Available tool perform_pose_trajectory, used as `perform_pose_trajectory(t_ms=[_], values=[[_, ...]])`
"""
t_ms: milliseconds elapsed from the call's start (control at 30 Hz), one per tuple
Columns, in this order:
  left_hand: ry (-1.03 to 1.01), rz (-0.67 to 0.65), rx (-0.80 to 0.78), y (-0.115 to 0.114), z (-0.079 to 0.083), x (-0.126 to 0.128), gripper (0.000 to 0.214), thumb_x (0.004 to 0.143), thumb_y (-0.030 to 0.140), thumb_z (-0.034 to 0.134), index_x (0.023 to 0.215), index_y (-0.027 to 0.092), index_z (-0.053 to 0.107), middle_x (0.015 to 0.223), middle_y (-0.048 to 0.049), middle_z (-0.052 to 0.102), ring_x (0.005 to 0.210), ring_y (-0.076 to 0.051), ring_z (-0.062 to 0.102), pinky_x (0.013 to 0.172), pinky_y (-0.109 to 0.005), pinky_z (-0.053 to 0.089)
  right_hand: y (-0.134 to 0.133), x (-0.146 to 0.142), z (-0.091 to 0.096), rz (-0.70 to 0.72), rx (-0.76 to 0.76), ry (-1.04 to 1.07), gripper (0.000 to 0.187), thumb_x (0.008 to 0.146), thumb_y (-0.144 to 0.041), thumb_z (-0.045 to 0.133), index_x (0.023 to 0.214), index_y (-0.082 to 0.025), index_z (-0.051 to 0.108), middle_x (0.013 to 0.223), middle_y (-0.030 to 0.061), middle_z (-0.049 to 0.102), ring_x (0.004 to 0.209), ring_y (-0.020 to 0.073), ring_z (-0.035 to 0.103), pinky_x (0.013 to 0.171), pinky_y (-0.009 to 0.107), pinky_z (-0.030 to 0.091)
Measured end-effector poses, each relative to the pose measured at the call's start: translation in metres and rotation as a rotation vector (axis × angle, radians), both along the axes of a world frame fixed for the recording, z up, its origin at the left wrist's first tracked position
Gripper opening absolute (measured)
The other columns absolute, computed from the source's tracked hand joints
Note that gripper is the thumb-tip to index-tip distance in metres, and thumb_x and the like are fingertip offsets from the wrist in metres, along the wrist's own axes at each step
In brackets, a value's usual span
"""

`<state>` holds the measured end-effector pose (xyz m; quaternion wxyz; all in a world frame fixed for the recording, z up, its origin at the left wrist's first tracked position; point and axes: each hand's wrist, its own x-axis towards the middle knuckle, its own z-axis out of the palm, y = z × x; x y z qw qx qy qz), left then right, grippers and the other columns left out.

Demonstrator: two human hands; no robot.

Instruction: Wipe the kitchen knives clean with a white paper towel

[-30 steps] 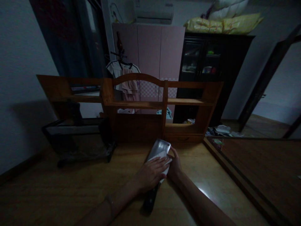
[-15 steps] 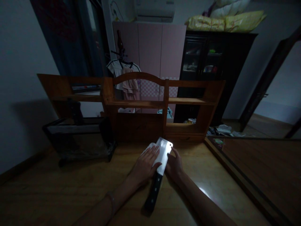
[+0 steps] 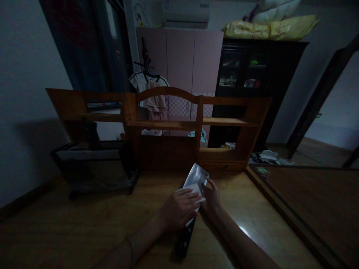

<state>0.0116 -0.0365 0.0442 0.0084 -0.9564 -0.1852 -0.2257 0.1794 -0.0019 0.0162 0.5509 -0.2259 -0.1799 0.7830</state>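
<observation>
A cleaver (image 3: pixel 199 173) with a broad shiny blade and a black riveted handle is tilted over the wooden desk, its handle pointing down toward me. My left hand (image 3: pixel 181 207) presses a folded white tissue or cloth (image 3: pixel 193 189) against the lower part of the blade, its fingers closed over it. At the blade's right edge, my right hand (image 3: pixel 212 198) grips the cleaver, thumb and finger near the hole at the top corner. Part of the blade is hidden beneath the cloth and my left fingers.
A wooden shelf unit (image 3: pixel 168 124) stands along the desk's back. On the left sits a dark glass-fronted case (image 3: pixel 98 168) with a black object (image 3: pixel 91 134) on top. A raised wooden edge (image 3: pixel 280 213) runs along the right side.
My left hand and the white cloth have slid from the blade's left side rightward and down across it toward the handle. My right hand stays at the right edge.
</observation>
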Motion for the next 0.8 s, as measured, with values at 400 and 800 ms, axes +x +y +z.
perform_pose_trajectory(t_ms=[400,800], values=[[-0.147,0.278,0.003,0.012,-0.005,-0.006,0.039,0.094,0.027,0.033,0.131,0.019,0.045,0.134,-0.0063,0.049,0.128,-0.019,0.038,0.108,-0.041,0.029,-0.004,-0.006,0.003,-0.035,-0.003,0.062,0.029,0.077,-0.037,0.054,0.083,-0.011,0.065,0.075,0.0106,0.069,0.066,0.0222,0.064,0.064,0.035,0.051],[-0.289,-0.049,-0.492,-0.003,-0.009,0.000,0.065,0.097,0.033,0.005,0.100,0.023,0.069,0.102,-0.0009,0.070,0.106,-0.016,0.058,0.103,-0.036,0.034,0.001,0.000,-0.002,-0.028,-0.074,0.004,0.021,0.074,-0.038,0.057,0.073,-0.017,0.061,0.061,0.0036,0.065,0.057,0.0204,0.062,0.057,0.034,0.048]])
